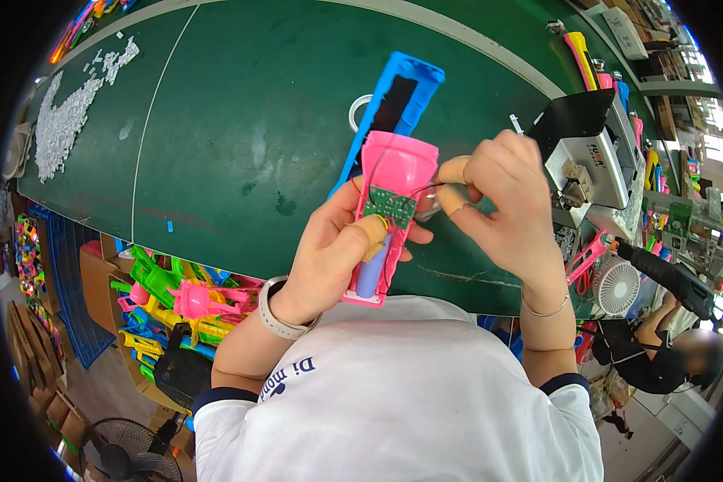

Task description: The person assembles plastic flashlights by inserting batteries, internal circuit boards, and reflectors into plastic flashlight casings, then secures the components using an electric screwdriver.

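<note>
My left hand (pixel 317 261) holds a pink plastic housing half (pixel 402 161), its thumb laid over the inside. Within the housing are a green circuit board (pixel 377 202) with thin wires and a purple cylindrical battery (pixel 369 269). Thumb and forefinger of my right hand (pixel 510 197), both in tan finger covers, pinch a thin dark wire (pixel 422 189) that runs from the board. Behind the pink part lies a blue plastic housing (pixel 426 76) with a black strip inside, partly hidden. A white ring (pixel 353 112) shows beside it on the green table (pixel 241 104).
Small white pieces (pixel 64 120) lie heaped at far left. A box of colourful plastic parts (pixel 189 297) stands by my left arm. To the right are a white box with a black lid (pixel 590 161), a small white fan (pixel 617 285), a heat gun (pixel 659 273) and another person (pixel 643 353).
</note>
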Demonstrator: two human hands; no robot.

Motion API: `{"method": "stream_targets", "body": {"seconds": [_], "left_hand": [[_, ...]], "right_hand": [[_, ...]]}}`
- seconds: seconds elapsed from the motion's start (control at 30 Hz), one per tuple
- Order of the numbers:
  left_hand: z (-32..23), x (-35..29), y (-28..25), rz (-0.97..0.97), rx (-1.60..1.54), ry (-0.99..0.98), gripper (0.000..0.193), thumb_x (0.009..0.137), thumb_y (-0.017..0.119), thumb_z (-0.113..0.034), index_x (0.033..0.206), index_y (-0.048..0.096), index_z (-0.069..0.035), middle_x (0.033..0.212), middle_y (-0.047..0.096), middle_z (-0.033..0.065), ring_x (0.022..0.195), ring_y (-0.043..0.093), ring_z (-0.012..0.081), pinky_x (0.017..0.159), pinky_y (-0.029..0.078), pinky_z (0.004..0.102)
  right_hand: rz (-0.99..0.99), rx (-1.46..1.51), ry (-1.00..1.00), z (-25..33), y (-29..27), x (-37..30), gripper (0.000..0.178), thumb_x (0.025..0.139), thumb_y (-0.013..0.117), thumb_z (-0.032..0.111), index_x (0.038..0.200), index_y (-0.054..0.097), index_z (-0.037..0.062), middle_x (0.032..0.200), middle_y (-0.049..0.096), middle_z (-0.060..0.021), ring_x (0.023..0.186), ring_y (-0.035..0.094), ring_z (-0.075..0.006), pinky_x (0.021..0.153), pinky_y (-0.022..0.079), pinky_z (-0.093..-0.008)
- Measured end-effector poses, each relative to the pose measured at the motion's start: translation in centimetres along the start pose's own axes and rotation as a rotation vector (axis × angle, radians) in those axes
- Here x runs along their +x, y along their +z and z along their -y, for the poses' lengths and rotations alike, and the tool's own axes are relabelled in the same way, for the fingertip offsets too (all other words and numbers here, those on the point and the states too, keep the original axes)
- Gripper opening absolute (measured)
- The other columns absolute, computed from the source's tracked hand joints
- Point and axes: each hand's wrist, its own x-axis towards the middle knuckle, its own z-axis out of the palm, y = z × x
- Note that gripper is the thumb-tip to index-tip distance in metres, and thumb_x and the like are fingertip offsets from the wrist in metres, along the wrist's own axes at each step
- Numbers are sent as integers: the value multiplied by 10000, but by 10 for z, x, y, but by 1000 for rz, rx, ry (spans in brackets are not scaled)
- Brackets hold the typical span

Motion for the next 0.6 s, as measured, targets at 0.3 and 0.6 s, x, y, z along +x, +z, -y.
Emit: {"method": "stream_targets", "body": {"seconds": [0.3, 0.6], "left_hand": [[-6, -1, 4, -62, 11, -93, 432, 870, 411, -108, 1275, 414, 41, 1166, 566, 234, 941, 644, 273, 731, 547, 326], [-2, -1, 3, -49, 24, -13, 413, 895, 424, -103, 1287, 394, 24, 1118, 590, 130, 962, 624, 201, 786, 519, 298]], "right_hand": [[-62, -32, -174, -20, -10, 29, 237, 728, 665, 90, 961, 622, 83, 765, 573, -18, 762, 541, -241, 701, 458, -345], [-124, 476, 134, 12, 25, -6, 452, 689, 707, 79, 1100, 520, 46, 994, 479, -74, 881, 512, -178, 767, 440, -299]]}}
